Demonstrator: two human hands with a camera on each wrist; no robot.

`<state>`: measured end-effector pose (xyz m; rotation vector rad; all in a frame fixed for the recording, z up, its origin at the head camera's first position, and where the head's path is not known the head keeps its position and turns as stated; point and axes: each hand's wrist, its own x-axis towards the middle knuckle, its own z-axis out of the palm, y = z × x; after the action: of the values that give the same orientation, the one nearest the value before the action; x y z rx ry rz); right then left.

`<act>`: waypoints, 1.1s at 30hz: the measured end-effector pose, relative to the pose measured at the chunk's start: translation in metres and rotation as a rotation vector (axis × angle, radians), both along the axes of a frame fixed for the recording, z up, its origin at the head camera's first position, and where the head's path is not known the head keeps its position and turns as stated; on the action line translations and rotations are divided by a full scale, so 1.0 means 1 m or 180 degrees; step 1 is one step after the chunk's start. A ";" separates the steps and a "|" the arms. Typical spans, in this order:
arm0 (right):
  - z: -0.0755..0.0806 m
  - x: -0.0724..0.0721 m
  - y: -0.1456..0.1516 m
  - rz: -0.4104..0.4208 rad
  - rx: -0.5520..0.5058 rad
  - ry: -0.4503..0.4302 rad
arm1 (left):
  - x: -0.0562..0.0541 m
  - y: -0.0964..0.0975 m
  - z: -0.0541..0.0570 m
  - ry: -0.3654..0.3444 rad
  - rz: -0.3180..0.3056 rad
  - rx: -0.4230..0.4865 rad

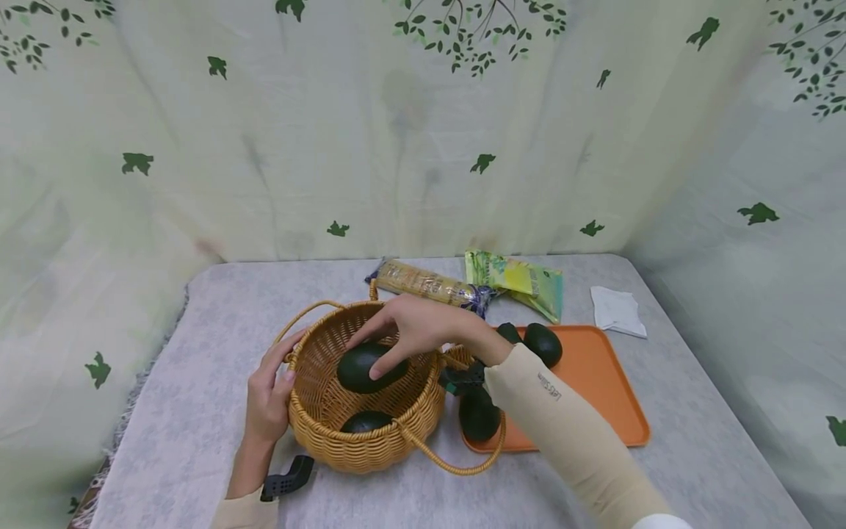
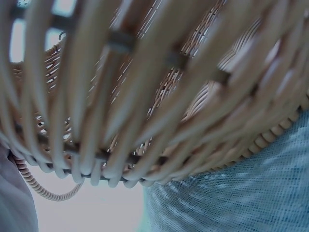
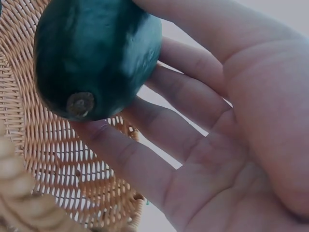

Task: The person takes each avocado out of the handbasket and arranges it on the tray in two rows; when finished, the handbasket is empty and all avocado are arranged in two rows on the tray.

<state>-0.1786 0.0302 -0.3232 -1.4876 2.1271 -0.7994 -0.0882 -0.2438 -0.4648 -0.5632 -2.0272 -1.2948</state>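
A dark green avocado [image 1: 362,369] is held by my right hand [image 1: 423,325] inside the mouth of a wicker basket [image 1: 370,454]. In the right wrist view the thumb and fingers curve round this avocado [image 3: 96,53], its stem scar facing the camera. Below it in the basket lies another avocado [image 1: 366,421]. My left hand [image 1: 267,393] grips the basket's left side at the rim. In the left wrist view the basket's woven wall [image 2: 145,96] fills most of the picture, and the left fingers are hidden there.
Right of the basket, an orange tray [image 1: 604,389] carries several avocados [image 1: 543,345], partly hidden by my right arm. Behind lie a long clear pack [image 1: 426,283] and a green-yellow packet [image 1: 515,279]. A white packet [image 1: 617,311] lies at the back right. A basket handle [image 1: 463,470] droops over the tray's edge.
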 end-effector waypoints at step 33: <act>0.009 0.020 0.066 -0.0453 -0.0316 -0.0471 | 0.000 0.000 0.000 -0.0047 -0.0029 0.0089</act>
<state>-0.1583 0.0962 -0.3141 -1.2914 2.1268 -1.0464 -0.0880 -0.2434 -0.4644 -0.5521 -2.0176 -1.3344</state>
